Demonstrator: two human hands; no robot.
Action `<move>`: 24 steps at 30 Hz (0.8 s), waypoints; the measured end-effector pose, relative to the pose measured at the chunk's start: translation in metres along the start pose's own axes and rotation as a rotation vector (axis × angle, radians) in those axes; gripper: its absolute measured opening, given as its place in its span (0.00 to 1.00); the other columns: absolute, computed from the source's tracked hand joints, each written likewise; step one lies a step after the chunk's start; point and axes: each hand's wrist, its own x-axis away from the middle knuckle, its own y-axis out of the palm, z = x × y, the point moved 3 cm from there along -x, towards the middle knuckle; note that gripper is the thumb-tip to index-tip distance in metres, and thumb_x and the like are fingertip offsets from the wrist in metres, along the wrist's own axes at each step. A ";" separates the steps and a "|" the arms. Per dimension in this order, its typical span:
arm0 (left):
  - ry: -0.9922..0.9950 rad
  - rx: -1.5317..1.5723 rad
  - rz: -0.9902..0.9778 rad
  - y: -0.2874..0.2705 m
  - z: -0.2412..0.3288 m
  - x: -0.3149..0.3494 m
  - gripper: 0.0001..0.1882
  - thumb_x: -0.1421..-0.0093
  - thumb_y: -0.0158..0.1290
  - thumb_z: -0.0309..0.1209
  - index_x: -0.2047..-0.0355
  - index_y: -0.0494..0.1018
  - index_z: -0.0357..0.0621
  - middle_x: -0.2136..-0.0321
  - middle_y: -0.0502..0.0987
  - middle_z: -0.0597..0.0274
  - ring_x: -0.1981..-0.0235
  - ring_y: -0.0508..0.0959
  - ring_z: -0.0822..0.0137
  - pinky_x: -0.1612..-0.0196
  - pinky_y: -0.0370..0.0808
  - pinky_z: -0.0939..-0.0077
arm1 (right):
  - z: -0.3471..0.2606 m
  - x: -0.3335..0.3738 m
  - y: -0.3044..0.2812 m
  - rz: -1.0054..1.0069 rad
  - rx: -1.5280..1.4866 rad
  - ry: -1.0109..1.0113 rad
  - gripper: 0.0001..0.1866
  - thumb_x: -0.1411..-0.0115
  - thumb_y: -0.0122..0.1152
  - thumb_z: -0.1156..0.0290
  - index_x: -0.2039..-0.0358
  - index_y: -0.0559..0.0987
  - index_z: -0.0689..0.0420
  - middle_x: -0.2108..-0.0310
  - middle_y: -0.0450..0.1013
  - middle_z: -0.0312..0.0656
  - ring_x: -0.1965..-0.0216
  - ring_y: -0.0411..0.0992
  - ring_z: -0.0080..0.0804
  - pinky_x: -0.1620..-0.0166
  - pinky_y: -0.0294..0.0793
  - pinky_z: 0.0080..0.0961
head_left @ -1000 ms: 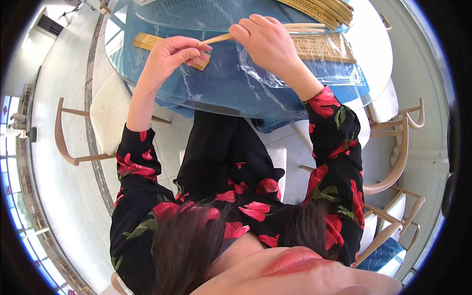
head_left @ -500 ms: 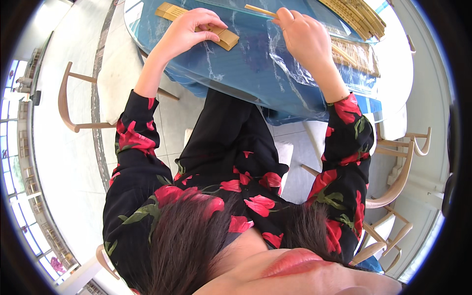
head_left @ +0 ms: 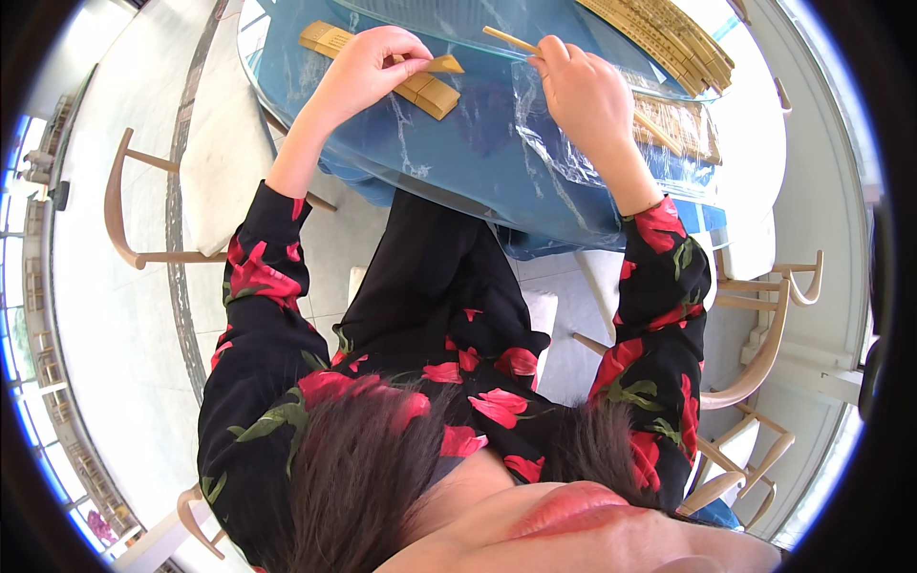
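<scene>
My left hand pinches a tan paper sleeve, its free end raised off a stack of the same flat sleeves on the table. The stack lies slantwise beneath the fingers, partly covered by them. My right hand is closed round light wooden chopsticks. Their front end points left toward the sleeve, and the back end sticks out behind the hand. Whether it is one stick or a pair I cannot tell. The chopsticks and the sleeve are apart.
A clear plastic bag with more wooden sticks lies right of my right hand. Fanned-out filled tan sleeves rest at the far right. Blue cloth under clear film covers the table. Wooden chairs stand on both sides.
My left hand has lifted the end of the top sleeve up from the stack. The right hand still holds the chopsticks at nearly the same place.
</scene>
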 end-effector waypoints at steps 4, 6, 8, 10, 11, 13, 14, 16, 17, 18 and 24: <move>0.201 -0.114 0.246 0.000 0.027 -0.039 0.06 0.32 0.54 0.25 0.56 0.78 0.41 0.66 0.80 0.61 0.64 0.80 0.63 0.60 0.75 0.73 | 0.019 -0.016 -0.002 0.140 0.105 0.137 0.12 0.32 0.59 0.61 0.67 0.71 0.54 0.78 0.75 0.41 0.74 0.77 0.45 0.71 0.75 0.41; 0.336 -0.095 0.290 0.004 0.043 -0.065 0.06 0.31 0.53 0.26 0.56 0.77 0.42 0.66 0.80 0.59 0.64 0.80 0.60 0.60 0.76 0.70 | 0.028 -0.029 -0.013 0.108 -0.218 0.245 0.16 0.32 0.60 0.57 0.66 0.75 0.57 0.81 0.71 0.43 0.80 0.70 0.40 0.75 0.69 0.37; 0.324 -0.166 0.165 0.008 0.058 -0.087 0.07 0.30 0.51 0.27 0.56 0.77 0.43 0.65 0.80 0.57 0.63 0.80 0.55 0.59 0.76 0.68 | 0.043 -0.040 -0.014 -0.052 -0.570 0.404 0.18 0.32 0.61 0.55 0.64 0.77 0.59 0.83 0.68 0.44 0.82 0.65 0.36 0.76 0.65 0.35; 0.365 -0.180 0.157 0.020 0.057 -0.101 0.07 0.30 0.50 0.28 0.56 0.77 0.43 0.65 0.80 0.56 0.62 0.80 0.54 0.59 0.76 0.68 | 0.048 -0.043 -0.019 -0.137 -0.806 0.514 0.17 0.32 0.63 0.54 0.65 0.80 0.58 0.82 0.64 0.33 0.81 0.58 0.22 0.77 0.59 0.26; 0.397 -0.129 0.189 0.026 0.055 -0.103 0.07 0.29 0.49 0.28 0.57 0.76 0.43 0.66 0.79 0.57 0.64 0.79 0.57 0.59 0.75 0.70 | 0.048 -0.039 -0.024 -0.201 -0.973 0.603 0.17 0.32 0.63 0.55 0.66 0.80 0.58 0.81 0.63 0.31 0.81 0.59 0.20 0.77 0.59 0.24; 0.312 0.076 0.155 0.041 0.044 -0.102 0.07 0.28 0.49 0.29 0.58 0.76 0.42 0.68 0.78 0.58 0.66 0.77 0.60 0.59 0.74 0.72 | 0.044 -0.034 -0.028 -0.334 -1.084 0.678 0.17 0.30 0.62 0.57 0.53 0.83 0.58 0.79 0.62 0.23 0.80 0.56 0.09 0.77 0.51 0.13; 0.262 0.174 0.138 0.046 0.039 -0.101 0.07 0.28 0.49 0.29 0.58 0.76 0.41 0.68 0.78 0.59 0.67 0.77 0.61 0.60 0.74 0.73 | 0.042 -0.035 -0.028 -0.312 -1.034 0.666 0.17 0.30 0.62 0.58 0.53 0.83 0.58 0.79 0.62 0.23 0.80 0.56 0.09 0.77 0.52 0.13; 0.232 0.247 0.127 0.054 0.041 -0.094 0.09 0.27 0.49 0.32 0.60 0.75 0.41 0.71 0.77 0.57 0.70 0.75 0.58 0.63 0.73 0.71 | 0.034 -0.029 -0.025 -0.296 -0.941 0.664 0.16 0.31 0.63 0.59 0.53 0.83 0.58 0.80 0.62 0.23 0.80 0.57 0.09 0.77 0.53 0.12; 0.218 0.236 0.107 0.057 0.041 -0.094 0.08 0.27 0.49 0.31 0.59 0.75 0.41 0.70 0.77 0.58 0.69 0.75 0.61 0.62 0.73 0.73 | 0.035 -0.028 -0.024 -0.304 -0.934 0.670 0.16 0.32 0.62 0.60 0.53 0.83 0.59 0.80 0.62 0.23 0.80 0.57 0.09 0.76 0.54 0.12; 0.203 0.219 0.089 0.057 0.042 -0.092 0.08 0.27 0.48 0.31 0.59 0.75 0.41 0.70 0.77 0.60 0.69 0.74 0.65 0.61 0.73 0.74 | 0.033 -0.027 -0.024 -0.293 -0.926 0.660 0.16 0.34 0.62 0.60 0.56 0.83 0.59 0.80 0.63 0.24 0.79 0.59 0.10 0.75 0.56 0.15; 0.240 0.203 0.163 0.065 0.040 -0.088 0.08 0.27 0.49 0.31 0.59 0.76 0.41 0.70 0.77 0.57 0.69 0.75 0.62 0.62 0.74 0.72 | 0.036 -0.021 -0.012 -0.331 -0.858 0.648 0.17 0.38 0.62 0.58 0.64 0.84 0.61 0.79 0.66 0.26 0.77 0.61 0.14 0.73 0.60 0.20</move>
